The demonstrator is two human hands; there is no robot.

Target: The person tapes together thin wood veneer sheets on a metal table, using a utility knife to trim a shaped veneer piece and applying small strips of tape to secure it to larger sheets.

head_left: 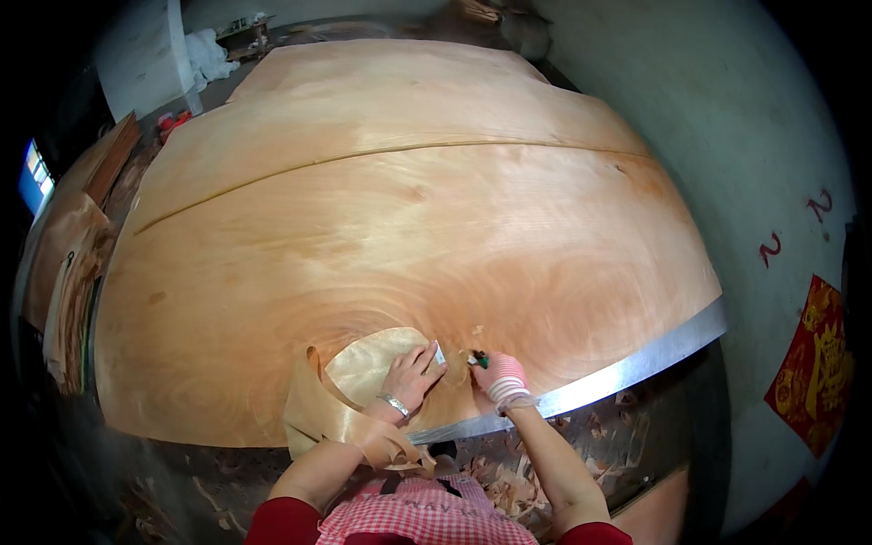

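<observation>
A large sheet of tan wood veneer (409, 236) spreads before me, with curved grain near its front edge. My left hand (411, 374), bare with a silver bracelet, lies with its fingers stretched over a paler loose veneer piece (363, 359). Beside its fingertips shows a small whitish piece (440, 352) that I cannot name. Just to the right, my right hand (500, 374) wears a pink-and-white striped glove. It is closed around a small green-and-black tool (479, 360), whose tip is near the sheet; its kind is unclear. Curled veneer strips (341, 413) hang by my left wrist.
A shiny metal strip (636, 354) runs along the front right edge. Veneer scraps (518, 486) litter the floor below. Stacked veneer (68, 300) stands at the left, a pale wall (718, 136) at the right. A long seam (363, 157) crosses the far part.
</observation>
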